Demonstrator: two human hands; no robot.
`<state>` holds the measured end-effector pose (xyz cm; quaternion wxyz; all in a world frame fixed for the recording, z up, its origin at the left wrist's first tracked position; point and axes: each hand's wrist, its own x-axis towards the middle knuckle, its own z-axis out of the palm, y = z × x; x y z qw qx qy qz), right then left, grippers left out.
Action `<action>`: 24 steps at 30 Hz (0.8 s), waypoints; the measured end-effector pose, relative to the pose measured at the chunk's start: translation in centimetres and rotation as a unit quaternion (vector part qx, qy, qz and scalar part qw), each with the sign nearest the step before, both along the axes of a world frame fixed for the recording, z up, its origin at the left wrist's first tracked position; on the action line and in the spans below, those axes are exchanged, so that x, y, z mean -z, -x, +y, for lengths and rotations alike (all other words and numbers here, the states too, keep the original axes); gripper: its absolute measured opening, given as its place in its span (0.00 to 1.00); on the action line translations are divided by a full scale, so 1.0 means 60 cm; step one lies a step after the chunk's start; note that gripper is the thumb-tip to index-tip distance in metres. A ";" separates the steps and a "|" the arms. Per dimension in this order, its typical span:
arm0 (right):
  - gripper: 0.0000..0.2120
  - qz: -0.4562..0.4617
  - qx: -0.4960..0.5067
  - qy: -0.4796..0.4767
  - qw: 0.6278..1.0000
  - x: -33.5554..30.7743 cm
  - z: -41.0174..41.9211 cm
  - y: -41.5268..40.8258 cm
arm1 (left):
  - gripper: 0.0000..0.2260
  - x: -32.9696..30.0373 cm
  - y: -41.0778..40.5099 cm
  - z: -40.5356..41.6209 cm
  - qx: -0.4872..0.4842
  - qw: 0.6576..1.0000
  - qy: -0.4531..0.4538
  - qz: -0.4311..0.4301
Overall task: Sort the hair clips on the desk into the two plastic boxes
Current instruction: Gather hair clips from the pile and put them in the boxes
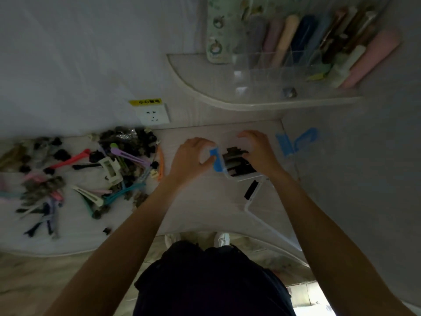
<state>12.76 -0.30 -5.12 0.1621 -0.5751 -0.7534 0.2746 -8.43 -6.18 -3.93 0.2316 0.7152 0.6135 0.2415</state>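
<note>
Most of the hair clips (91, 176) are unsorted — a loose spread of coloured and dark ones on the desk (200, 201), well to the left of the clear plastic box (239, 160) the person is working at. Only a small dark batch lies inside that box, so I judge the sort barely begun. Left hand (193, 156) grips the box's left end at its blue latch (216, 160), fingers curled round it; right hand (257, 149) rests on the box's far right side, fingers bent over the rim, though dim light hides how firmly. Just right of the box stands what seems a second clear box (296, 144) with blue latches. Beyond it, a wall socket (155, 115) and a shelf organiser (296, 58).
</note>
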 end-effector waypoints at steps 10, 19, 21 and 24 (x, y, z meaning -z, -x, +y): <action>0.10 0.094 -0.122 0.008 0.988 -0.054 -0.109 0.219 | 0.10 0.011 0.199 -0.101 -0.299 0.953 -0.006 -0.044; 0.31 -0.087 -0.090 0.034 0.992 0.017 -0.024 0.438 | 0.46 0.052 0.353 -0.084 -0.307 0.911 0.256 0.102; 0.36 -0.132 -0.076 0.052 0.987 0.028 -0.007 0.455 | 0.44 0.061 0.352 -0.088 -0.289 0.916 0.267 0.080; 0.35 -0.153 -0.092 0.076 0.981 0.045 0.004 0.456 | 0.32 0.069 0.359 -0.098 -0.277 0.931 0.235 0.040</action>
